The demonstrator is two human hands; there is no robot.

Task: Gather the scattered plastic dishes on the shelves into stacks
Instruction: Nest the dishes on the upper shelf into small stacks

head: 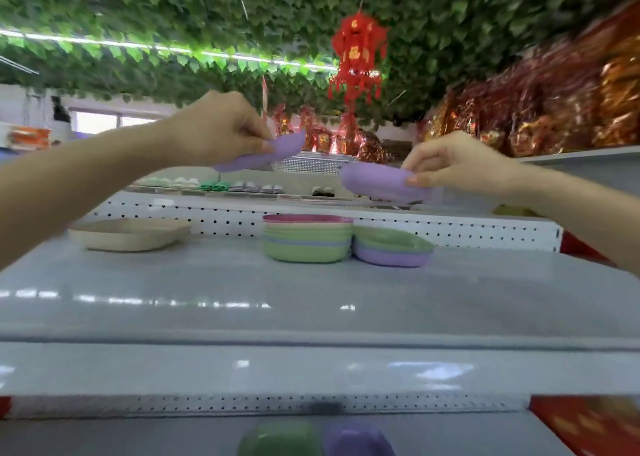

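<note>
My left hand (221, 126) pinches the rim of a purple plastic dish (259, 156), tilted, above the grey top shelf (311, 299). My right hand (457, 164) grips a second purple dish (377, 182) by its right edge, held a little lower. Both dishes hang in the air, apart from each other. Below them on the shelf stands a stack of green, blue and pink dishes (306, 237). Touching its right side is a shorter stack with a green dish over purple ones (393, 249). A beige dish (130, 234) lies alone at the left.
A white perforated back panel (214, 218) runs behind the dishes. On the lower shelf at the bottom edge sit a green dish (280, 438) and a purple dish (356, 438). Red and gold packaged goods (554, 109) fill the shelf at right. A red lantern (356, 53) hangs overhead.
</note>
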